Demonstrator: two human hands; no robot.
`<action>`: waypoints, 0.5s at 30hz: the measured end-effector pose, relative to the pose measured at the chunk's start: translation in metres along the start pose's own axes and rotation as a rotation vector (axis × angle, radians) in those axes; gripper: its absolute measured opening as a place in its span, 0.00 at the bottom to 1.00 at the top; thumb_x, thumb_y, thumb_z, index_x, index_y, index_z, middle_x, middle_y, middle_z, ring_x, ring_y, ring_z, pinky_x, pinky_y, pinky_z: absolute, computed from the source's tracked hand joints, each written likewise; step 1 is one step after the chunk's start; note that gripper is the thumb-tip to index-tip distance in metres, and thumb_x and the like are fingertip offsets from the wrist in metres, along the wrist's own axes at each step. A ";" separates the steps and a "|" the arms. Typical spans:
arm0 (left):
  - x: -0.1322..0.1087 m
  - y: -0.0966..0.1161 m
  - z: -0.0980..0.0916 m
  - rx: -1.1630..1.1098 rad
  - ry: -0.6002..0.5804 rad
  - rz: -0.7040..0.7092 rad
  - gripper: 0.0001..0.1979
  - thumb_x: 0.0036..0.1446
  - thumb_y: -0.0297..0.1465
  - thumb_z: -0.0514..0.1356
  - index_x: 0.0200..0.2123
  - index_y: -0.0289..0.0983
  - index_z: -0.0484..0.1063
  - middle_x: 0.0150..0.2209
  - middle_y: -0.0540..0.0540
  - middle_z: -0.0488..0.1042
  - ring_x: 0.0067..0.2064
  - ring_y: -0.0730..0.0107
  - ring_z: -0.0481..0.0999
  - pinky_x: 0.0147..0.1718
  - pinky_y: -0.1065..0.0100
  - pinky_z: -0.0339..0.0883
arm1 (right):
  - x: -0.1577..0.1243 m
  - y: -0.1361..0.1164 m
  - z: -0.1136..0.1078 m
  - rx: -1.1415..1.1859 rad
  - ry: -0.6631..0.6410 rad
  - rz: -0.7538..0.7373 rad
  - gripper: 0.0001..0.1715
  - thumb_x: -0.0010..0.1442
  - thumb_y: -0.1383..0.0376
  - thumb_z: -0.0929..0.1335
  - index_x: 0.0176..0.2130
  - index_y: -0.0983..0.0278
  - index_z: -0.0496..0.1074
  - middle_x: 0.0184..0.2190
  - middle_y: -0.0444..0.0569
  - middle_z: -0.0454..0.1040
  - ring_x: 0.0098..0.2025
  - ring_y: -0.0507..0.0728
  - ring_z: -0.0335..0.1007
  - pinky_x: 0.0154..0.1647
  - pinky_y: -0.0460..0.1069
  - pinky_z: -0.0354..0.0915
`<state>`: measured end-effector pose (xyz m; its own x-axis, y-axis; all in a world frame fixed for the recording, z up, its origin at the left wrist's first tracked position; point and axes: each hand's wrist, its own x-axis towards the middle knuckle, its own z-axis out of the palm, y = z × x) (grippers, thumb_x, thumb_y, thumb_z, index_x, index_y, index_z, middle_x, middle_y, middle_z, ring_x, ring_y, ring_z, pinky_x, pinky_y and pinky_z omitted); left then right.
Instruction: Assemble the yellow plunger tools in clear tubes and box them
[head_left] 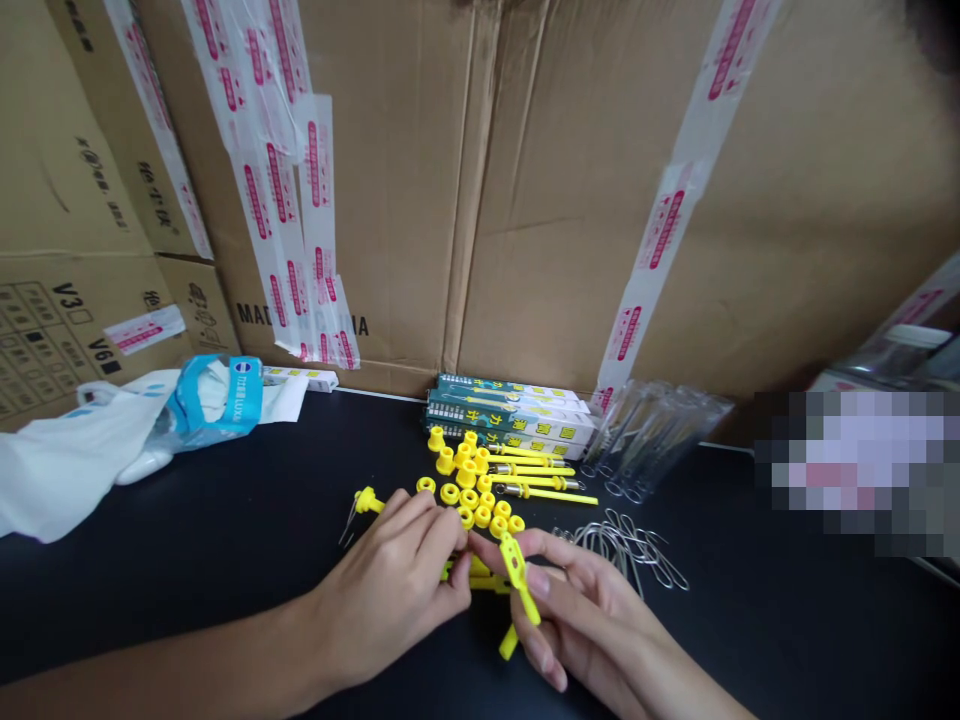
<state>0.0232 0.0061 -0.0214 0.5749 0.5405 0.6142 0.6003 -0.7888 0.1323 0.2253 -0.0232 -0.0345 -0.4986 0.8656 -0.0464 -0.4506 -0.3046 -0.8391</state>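
My right hand [592,605] holds a yellow plastic piece [514,562] with a slotted flat end and a narrow stem, pinched between thumb and fingers. A second yellow stem [509,643] shows below its fingers. My left hand [397,575] is closed just beside it, fingertips pressed together; whatever they grip is hidden. Several yellow parts [487,578] lie partly hidden between the hands. Beyond the fingertips sit many small yellow caps and rings [466,473]. Left of them lies a yellow piece with thin metal wires [367,500].
Yellow rods with springs [551,492] lie behind the caps, before stacked green-and-white boxes [510,420]. Metal wire hooks [622,545] are at right, with clear plastic tubes [652,440] behind. A blue-and-white package [217,400] lies left. Cardboard walls [390,200] rise around the black tabletop [225,530].
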 end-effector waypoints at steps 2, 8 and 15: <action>-0.001 0.000 0.001 -0.005 -0.003 -0.001 0.08 0.58 0.20 0.53 0.32 0.37 0.67 0.30 0.47 0.75 0.34 0.58 0.77 0.38 0.50 0.73 | 0.000 0.000 0.000 -0.016 0.020 0.000 0.17 0.61 0.56 0.73 0.42 0.66 0.70 0.18 0.40 0.69 0.19 0.46 0.61 0.21 0.41 0.60; -0.003 -0.004 0.004 -0.020 0.039 0.018 0.06 0.60 0.21 0.53 0.34 0.37 0.65 0.31 0.49 0.75 0.33 0.62 0.76 0.38 0.56 0.72 | 0.002 -0.005 0.004 -0.216 0.250 -0.113 0.20 0.59 0.53 0.74 0.42 0.63 0.70 0.28 0.45 0.77 0.24 0.49 0.68 0.24 0.43 0.65; -0.001 -0.004 0.003 0.018 0.032 0.035 0.08 0.58 0.19 0.53 0.33 0.38 0.64 0.29 0.50 0.74 0.32 0.64 0.75 0.36 0.60 0.70 | -0.006 0.001 0.003 -0.621 0.285 -0.195 0.19 0.64 0.51 0.68 0.48 0.62 0.73 0.28 0.46 0.76 0.27 0.52 0.71 0.28 0.46 0.70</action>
<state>0.0214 0.0098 -0.0249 0.5781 0.5024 0.6429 0.5901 -0.8016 0.0958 0.2256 -0.0297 -0.0330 -0.2009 0.9773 0.0673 0.0358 0.0760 -0.9965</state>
